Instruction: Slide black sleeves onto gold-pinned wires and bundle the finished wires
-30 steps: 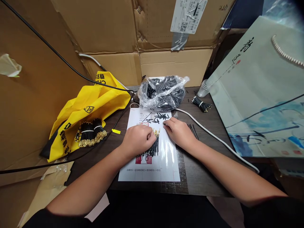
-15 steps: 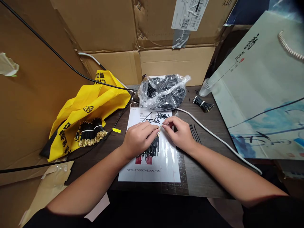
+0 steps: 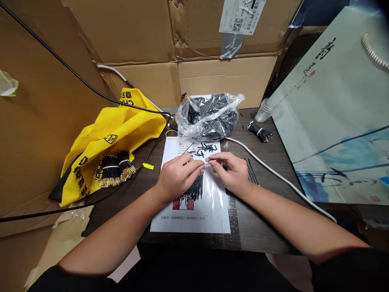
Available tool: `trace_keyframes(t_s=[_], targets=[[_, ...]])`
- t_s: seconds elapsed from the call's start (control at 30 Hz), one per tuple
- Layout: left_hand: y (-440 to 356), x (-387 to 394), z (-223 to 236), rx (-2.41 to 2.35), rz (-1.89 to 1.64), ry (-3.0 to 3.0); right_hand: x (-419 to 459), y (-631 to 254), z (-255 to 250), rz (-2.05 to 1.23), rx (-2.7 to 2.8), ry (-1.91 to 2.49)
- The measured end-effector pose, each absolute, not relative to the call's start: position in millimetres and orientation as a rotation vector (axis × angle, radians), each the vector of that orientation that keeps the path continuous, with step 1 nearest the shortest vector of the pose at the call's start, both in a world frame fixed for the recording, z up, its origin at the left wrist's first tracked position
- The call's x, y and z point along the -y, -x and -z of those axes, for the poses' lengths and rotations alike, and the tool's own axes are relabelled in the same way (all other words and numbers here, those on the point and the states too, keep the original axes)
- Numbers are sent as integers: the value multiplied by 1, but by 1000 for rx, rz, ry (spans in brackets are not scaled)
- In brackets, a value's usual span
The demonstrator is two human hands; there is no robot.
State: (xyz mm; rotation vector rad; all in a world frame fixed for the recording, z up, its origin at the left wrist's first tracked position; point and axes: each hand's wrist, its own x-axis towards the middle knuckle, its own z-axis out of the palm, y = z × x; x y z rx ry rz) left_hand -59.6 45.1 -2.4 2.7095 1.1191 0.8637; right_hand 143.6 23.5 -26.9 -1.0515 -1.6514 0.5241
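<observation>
My left hand (image 3: 180, 177) is closed in a pinch on a thin wire, with a small light tip showing between the fingertips. Facing it, my right hand (image 3: 230, 172) pinches at the same spot; whatever its fingers hold is too small to make out. Below the left palm, a bunch of black wires (image 3: 196, 188) with gold-coloured ends lies on the printed sheet (image 3: 212, 221), partly covered by that hand. Short black sleeves (image 3: 209, 148) are scattered on the sheet just beyond my fingertips.
Behind the sheet lies a clear plastic bag (image 3: 209, 117) of black pieces. Tied wire bundles (image 3: 114, 170) rest by a yellow bag (image 3: 121, 121) at left; another bundle (image 3: 260, 132) sits near a plastic cup (image 3: 263, 110). Several loose black wires (image 3: 251, 172) and a white cable (image 3: 273, 172) lie right.
My right hand has shifted slightly, its thumb and forefinger still pinched against the left fingertips. The camera view has moved a little; the things on the table stay put.
</observation>
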Motion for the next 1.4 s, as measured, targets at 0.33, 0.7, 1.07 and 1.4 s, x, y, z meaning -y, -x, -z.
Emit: trace_keyframes(t_s=[0.33,0.7,1.07,1.4], targets=[[60,-45,1,-1097,-930,-2563,-24,-143,22,-503,1666,1073],[59,-46,3,-1059,-901,-2533,-23,-143,23,-513,1680,1084],[58,-46,3,-1004,-930,-2505,-25,-145,24,-627,1662,1078],[57,-44,3,-1007,-935,-2565,-27,-145,23,-580,1728,1022]])
